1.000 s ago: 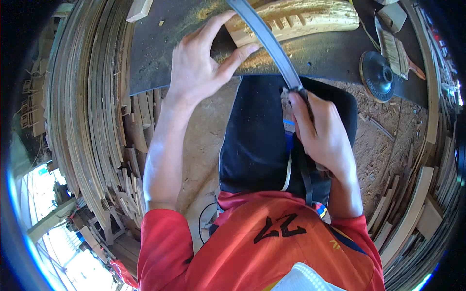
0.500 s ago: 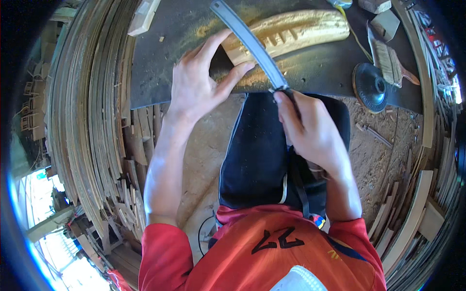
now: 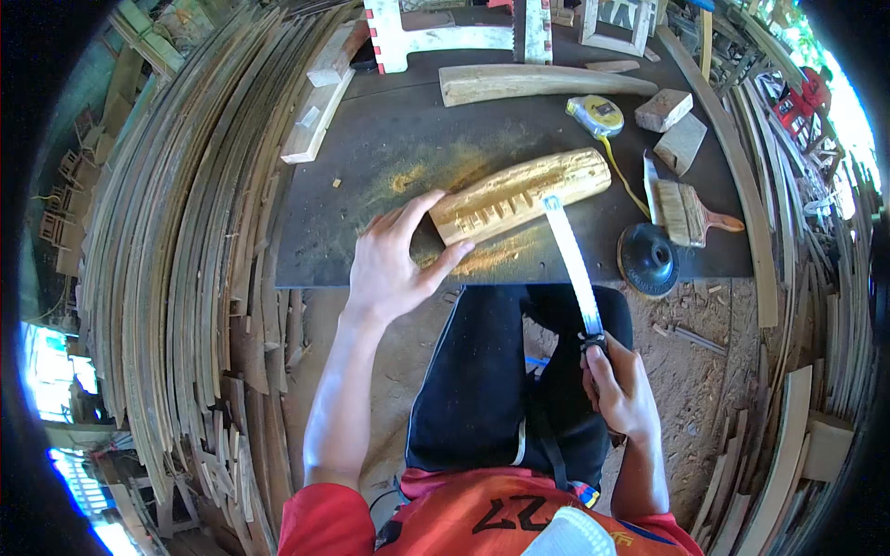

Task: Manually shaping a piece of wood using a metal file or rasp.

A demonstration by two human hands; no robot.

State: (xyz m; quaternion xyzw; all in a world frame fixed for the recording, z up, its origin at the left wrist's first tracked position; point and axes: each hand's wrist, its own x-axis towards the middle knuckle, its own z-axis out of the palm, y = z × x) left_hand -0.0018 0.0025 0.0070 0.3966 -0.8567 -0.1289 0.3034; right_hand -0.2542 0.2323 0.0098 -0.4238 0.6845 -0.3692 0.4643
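Note:
A pale, rounded piece of wood (image 3: 519, 196) lies slanted on the dark table, with a row of short notches along its near side. My left hand (image 3: 394, 259) grips its left end, thumb at the near edge and fingers at the far edge. My right hand (image 3: 619, 385) is closed round the dark grip of a hacksaw blade (image 3: 575, 264), a long, narrow metal strip. The blade points away from me, its far tip at the wood's near side, right of the notches. Yellowish sawdust (image 3: 487, 259) lies round the wood.
On the dark table (image 3: 371, 218) are a tape measure (image 3: 595, 116), a brush (image 3: 681, 211), a black disc (image 3: 648, 259), wood blocks (image 3: 681, 144) and a longer curved timber (image 3: 538, 83). A white stool-like frame (image 3: 454, 39) stands behind. Stacked strips (image 3: 176, 232) line the left.
My right hand has drawn the blade back and to the right, off the top of the wood. My left hand keeps its hold. The view has tilted up, showing more of the table's far side.

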